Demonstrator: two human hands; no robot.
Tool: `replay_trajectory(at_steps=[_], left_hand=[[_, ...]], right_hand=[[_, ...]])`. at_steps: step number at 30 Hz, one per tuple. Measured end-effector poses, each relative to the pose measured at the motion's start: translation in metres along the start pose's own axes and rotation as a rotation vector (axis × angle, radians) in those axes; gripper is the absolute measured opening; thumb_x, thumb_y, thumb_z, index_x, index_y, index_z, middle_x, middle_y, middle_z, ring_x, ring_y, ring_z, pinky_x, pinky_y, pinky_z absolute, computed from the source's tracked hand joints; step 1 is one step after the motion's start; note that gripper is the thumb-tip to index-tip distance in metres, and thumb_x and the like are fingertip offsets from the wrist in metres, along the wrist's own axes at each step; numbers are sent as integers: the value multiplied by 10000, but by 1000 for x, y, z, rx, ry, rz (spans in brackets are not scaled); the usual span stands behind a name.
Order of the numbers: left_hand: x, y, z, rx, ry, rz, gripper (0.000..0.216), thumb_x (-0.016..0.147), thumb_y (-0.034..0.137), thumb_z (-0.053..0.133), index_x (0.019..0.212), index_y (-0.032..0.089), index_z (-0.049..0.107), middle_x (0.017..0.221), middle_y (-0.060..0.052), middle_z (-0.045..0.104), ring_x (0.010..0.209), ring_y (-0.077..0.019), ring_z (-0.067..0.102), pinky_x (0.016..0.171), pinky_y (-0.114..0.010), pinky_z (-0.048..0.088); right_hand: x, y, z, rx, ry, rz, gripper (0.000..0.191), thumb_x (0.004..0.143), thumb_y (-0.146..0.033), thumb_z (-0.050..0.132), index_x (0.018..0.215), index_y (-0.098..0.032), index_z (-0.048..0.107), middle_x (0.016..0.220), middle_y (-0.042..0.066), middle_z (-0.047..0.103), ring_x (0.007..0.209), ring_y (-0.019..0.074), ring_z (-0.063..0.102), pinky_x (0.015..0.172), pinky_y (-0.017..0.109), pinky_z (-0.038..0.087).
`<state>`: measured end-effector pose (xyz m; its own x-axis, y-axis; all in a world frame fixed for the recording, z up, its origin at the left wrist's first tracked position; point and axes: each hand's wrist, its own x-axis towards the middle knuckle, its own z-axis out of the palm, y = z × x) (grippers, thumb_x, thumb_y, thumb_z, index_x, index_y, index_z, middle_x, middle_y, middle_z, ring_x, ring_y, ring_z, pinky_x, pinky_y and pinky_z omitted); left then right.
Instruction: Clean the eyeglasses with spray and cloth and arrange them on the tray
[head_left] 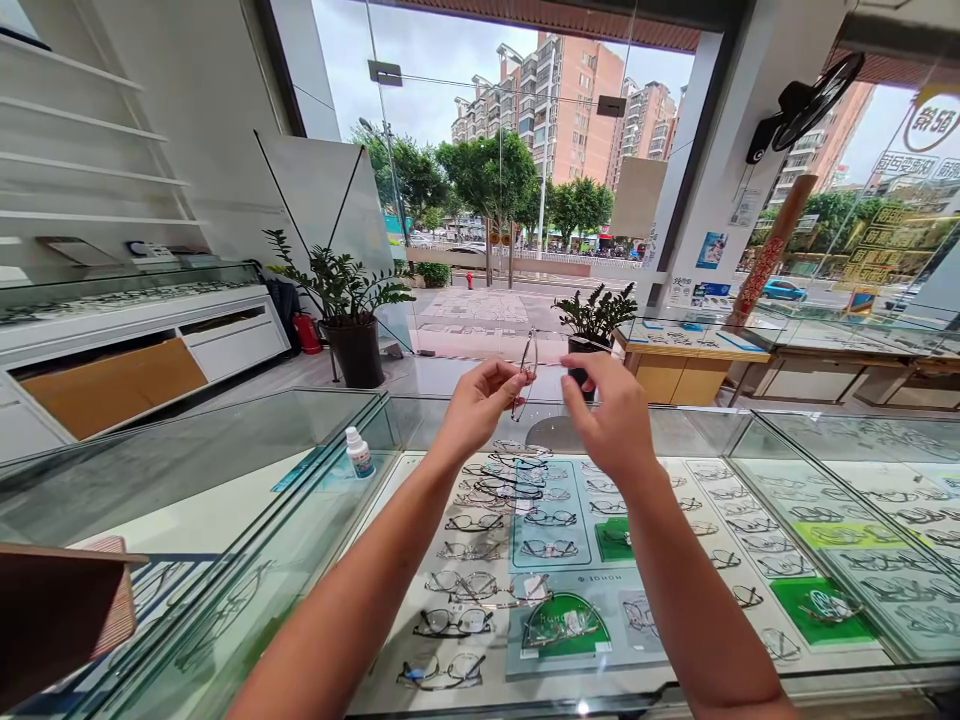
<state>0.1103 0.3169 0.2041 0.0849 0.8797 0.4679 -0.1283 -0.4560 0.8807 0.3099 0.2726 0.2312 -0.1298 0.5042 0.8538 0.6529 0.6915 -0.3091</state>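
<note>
A pair of thin-rimmed eyeglasses is held up edge-on above the glass counter. My left hand pinches it by the lower part of the front, between thumb and fingers. Close to its right side is my right hand, fingers curved, with a gap between thumb and forefinger. A thin temple arm seems to run toward that hand, but contact is not visible. Below both hands, rows of eyeglasses lie in the display case, several beside or on green cards.
On the glass at left stands a small white bottle. A brown box-like object is at the lower left. Beyond the counter are potted plants, a red fire extinguisher, a wooden display cabinet and glass doors. A black fan hangs upper right.
</note>
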Motion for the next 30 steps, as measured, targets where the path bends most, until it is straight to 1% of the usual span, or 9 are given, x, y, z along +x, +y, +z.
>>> replay_trajectory(at_steps=[2,4,8,11,16,20,25,28,30], left_hand=[[-1,0,1,20,-20,18,465,791,617,887,877,195,713,993,-67,786,888,-171,690,777,-308,575],[-1,-1,1,54,-44,48,435,808,597,883,877,194,733,929,-57,775,835,-167,673,780,-320,567],[-2,-3,2,94,-77,100,379,843,559,870,886,199,758,976,-71,792,907,-193,699,820,-335,557],[-2,-2,3,76,-65,107,389,840,569,868,881,200,751,991,-77,798,954,-210,720,829,-339,562],[-2,-1,3,31,22,85,419,821,581,881,891,192,742,1036,-87,808,941,-192,721,846,-332,578],[0,2,0,-82,146,70,464,747,586,934,888,197,723,1070,-85,807,1029,-206,731,870,-338,616],[3,5,-5,-162,319,108,482,733,584,941,913,217,686,1144,-83,802,1105,-220,729,902,-376,644],[4,4,-7,-153,360,124,486,754,601,920,926,223,669,1154,-86,797,1128,-228,728,908,-389,646],[4,3,-7,-141,364,127,488,768,613,906,934,224,663,1167,-89,794,1135,-230,728,915,-397,645]], right_hand=[[-2,-5,6,5,-80,-54,284,1068,-266,544,1281,-213,725,1250,92,793,1085,273,726,938,424,522],[-3,-7,11,-24,-122,-65,319,1081,-275,537,1339,-205,711,1304,102,780,1167,293,717,974,442,516],[-5,-6,15,-86,-145,-26,350,1084,-299,544,1376,-184,699,1337,123,766,1207,320,709,997,470,511],[-5,-5,14,-85,-136,-3,352,1079,-292,549,1378,-186,699,1331,120,768,1207,316,707,1006,466,511],[-4,-1,13,-111,-103,59,354,1057,-299,565,1358,-186,713,1328,124,761,1100,308,724,957,466,516],[-3,6,12,-140,-108,119,359,1049,-328,561,1329,-193,741,1286,131,766,1031,296,722,915,452,517],[-2,14,10,-163,-209,207,364,1050,-361,573,1312,-200,768,1249,127,773,919,261,714,847,421,518],[-2,18,10,-183,-292,250,369,1058,-387,576,1308,-200,773,1220,124,781,874,249,707,821,415,511],[-2,21,9,-188,-330,257,354,1063,-406,577,1265,-208,790,1184,117,794,883,256,708,811,414,503]])
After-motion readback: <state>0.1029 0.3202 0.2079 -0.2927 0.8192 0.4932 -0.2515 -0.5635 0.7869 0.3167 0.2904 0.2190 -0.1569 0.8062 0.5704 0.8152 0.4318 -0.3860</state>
